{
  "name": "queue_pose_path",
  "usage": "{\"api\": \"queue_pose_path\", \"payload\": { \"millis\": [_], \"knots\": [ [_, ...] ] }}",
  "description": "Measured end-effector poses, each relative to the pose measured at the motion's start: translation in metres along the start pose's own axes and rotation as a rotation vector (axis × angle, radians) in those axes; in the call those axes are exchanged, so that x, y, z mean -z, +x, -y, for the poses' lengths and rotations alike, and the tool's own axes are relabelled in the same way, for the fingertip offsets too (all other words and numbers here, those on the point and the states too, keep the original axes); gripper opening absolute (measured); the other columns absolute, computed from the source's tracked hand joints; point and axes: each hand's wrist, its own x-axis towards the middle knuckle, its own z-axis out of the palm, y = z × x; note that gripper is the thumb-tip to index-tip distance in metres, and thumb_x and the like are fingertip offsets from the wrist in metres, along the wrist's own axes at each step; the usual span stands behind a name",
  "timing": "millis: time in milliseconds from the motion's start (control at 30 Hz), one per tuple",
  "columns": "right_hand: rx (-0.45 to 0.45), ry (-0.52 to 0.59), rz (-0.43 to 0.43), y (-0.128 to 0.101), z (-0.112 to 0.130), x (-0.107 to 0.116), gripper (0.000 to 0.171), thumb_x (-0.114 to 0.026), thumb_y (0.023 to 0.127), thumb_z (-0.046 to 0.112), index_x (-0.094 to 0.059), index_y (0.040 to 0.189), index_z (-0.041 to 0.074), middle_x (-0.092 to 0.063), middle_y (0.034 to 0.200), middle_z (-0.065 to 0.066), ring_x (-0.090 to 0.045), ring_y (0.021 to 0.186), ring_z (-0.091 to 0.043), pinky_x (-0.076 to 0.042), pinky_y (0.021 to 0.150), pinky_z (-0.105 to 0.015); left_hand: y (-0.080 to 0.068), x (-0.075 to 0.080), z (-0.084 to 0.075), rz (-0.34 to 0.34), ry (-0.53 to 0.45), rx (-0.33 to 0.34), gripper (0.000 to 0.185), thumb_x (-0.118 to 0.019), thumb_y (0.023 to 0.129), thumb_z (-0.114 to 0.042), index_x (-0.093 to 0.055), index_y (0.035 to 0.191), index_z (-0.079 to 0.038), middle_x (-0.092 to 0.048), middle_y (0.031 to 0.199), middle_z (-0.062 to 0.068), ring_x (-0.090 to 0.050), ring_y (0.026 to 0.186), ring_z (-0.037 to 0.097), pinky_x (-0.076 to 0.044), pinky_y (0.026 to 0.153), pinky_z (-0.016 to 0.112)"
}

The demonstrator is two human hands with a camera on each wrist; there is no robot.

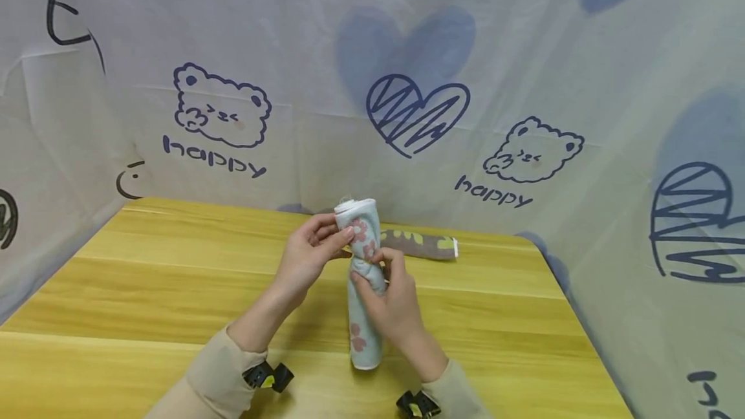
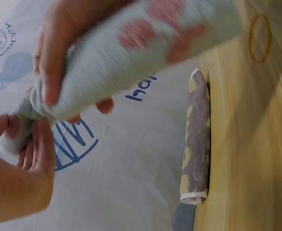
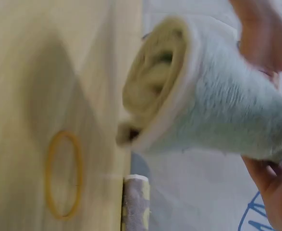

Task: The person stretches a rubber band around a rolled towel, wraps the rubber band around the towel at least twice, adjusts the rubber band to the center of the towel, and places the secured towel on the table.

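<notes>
Both hands hold a rolled pale-blue towel with pink flowers [image 1: 365, 277] above the middle of the yellow wooden table [image 1: 145, 302], the roll tilted so its far end points toward 12 o'clock and its near end toward 6.

The left hand [image 1: 305, 257] comes in from 7 o'clock with the forearm angled up and the wrist bent. Its thumb and fingers curl round the upper part of the roll, the thumb tip lying on the flowered face just below the top rim.

The right hand [image 1: 391, 302] comes in from 5 o'clock, back of the hand toward the head camera. Its fingers close round the waist of the roll, where the cloth looks pinched narrow. The wrist views are blurred, so whether something is wound round that waist cannot be told.

At 1 o'clock from the hands, near the table's far edge, lies a rolled grey-brown towel with yellow-green patches [image 1: 420, 243], well apart from the held roll. A yellow rubber band [image 3: 64, 174] lies flat on the table near that grey-brown roll.

Beige sleeves [image 1: 218, 374] cover both forearms, each with a black clip at the wrist.
</notes>
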Motion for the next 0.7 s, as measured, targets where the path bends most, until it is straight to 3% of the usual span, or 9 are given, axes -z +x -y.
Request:
{"api": "queue_pose_path", "payload": {
  "millis": [200,267,333,400,567,700],
  "knots": [
    [-0.123,0.323,0.138,0.005,0.006,0.012,0.033,-0.066,0.097,-0.004,-0.040,0.116,-0.002,-0.064,0.106,-0.024,-0.067,0.089,-0.014,-0.061,0.066,-0.032,0.004,0.006,0.004,0.200,0.018,-0.019,0.049,-0.057,0.109,-0.019,-0.044,0.151,0.003,-0.058,0.142,0.026,-0.064,0.120,0.021,-0.052,0.106,0.041],
    [-0.134,0.386,0.185,0.006,0.007,0.014,0.032,-0.064,0.098,-0.005,-0.038,0.117,-0.003,-0.062,0.108,-0.027,-0.066,0.092,-0.013,-0.061,0.069,-0.033,0.004,0.008,0.005,0.270,0.003,-0.016,0.055,-0.054,0.110,-0.026,-0.040,0.155,0.002,-0.055,0.147,0.024,-0.060,0.129,0.023,-0.048,0.112,0.041],
    [-0.137,0.404,0.211,0.006,0.008,0.014,0.031,-0.062,0.099,-0.005,-0.037,0.117,-0.003,-0.061,0.109,-0.027,-0.065,0.092,-0.013,-0.061,0.069,-0.034,0.004,0.009,0.005,0.293,-0.018,-0.016,0.059,-0.056,0.110,-0.031,-0.039,0.157,0.000,-0.054,0.149,0.023,-0.058,0.132,0.023,-0.046,0.113,0.040],
    [-0.137,0.382,0.208,0.006,0.008,0.014,0.031,-0.063,0.099,-0.004,-0.037,0.117,-0.003,-0.061,0.108,-0.026,-0.066,0.092,-0.013,-0.062,0.069,-0.034,0.004,0.009,0.005,0.273,-0.029,-0.018,0.058,-0.058,0.109,-0.029,-0.041,0.155,0.000,-0.056,0.147,0.022,-0.060,0.129,0.021,-0.048,0.111,0.038],
    [-0.148,0.268,0.157,0.007,0.006,0.012,0.034,-0.070,0.097,-0.001,-0.044,0.118,0.000,-0.063,0.108,-0.020,-0.069,0.090,-0.020,-0.062,0.066,-0.031,0.004,0.007,0.005,0.117,-0.020,-0.014,0.041,-0.063,0.105,-0.012,-0.052,0.141,0.005,-0.067,0.125,0.017,-0.068,0.105,0.014,-0.058,0.096,0.034],
    [-0.125,0.178,0.119,0.008,0.004,0.011,0.033,-0.075,0.095,0.005,-0.052,0.118,0.005,-0.063,0.116,-0.014,-0.071,0.094,-0.025,-0.061,0.065,-0.030,0.004,0.005,0.003,0.009,-0.034,-0.007,0.033,-0.068,0.100,-0.004,-0.058,0.130,0.006,-0.071,0.110,0.008,-0.071,0.095,0.014,-0.062,0.087,0.035]
  ]
}}
